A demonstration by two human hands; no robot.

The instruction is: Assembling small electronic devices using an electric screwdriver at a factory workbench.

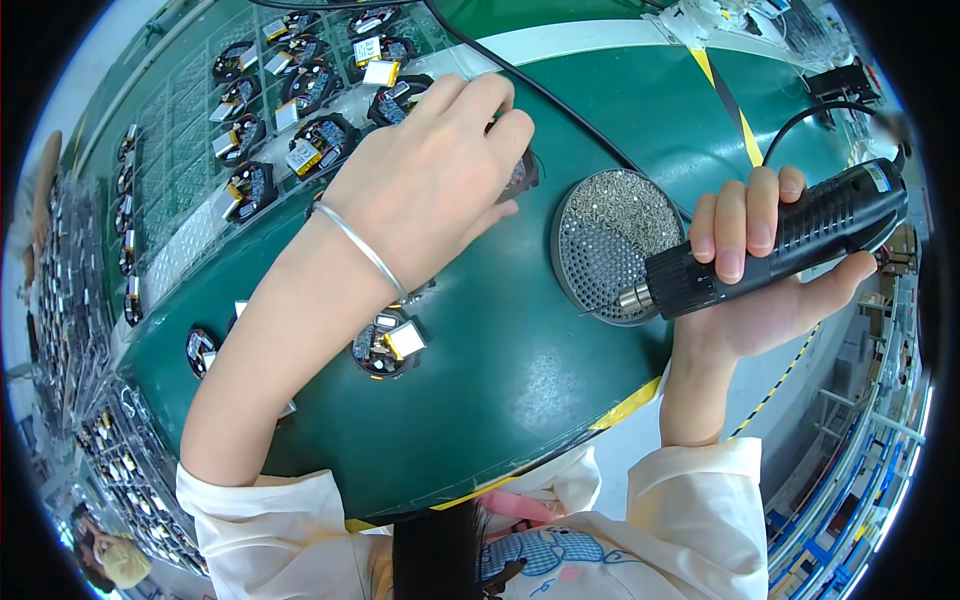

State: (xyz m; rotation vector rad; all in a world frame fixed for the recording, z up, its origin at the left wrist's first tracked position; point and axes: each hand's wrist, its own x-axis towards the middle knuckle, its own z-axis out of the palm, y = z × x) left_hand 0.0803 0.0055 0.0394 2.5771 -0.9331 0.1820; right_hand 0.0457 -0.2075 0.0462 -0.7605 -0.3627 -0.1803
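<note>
My left hand (435,170) reaches over the table with its fingers bent. Between its thumb and fingers shows the edge of a round black circuit-board assembly (522,180); the rest is hidden beneath the hand. A black electric screwdriver (830,220) lies across my right palm, with the fingers of my right hand (733,225) wrapped over it and the thumb stretched along below. Its thin bit points left, over the near rim of a round grey perforated dish (575,275) partly filled with tiny screws (625,205). Below my left wrist rests another round assembly with a white battery (405,340).
Clear plastic trays (180,225) with several round assemblies (320,145) stand at the far left of the green table (530,400). A black cable (560,105) crosses behind the dish. Yellow tape (628,405) marks the table's near edge. Shelving (860,450) stands at right.
</note>
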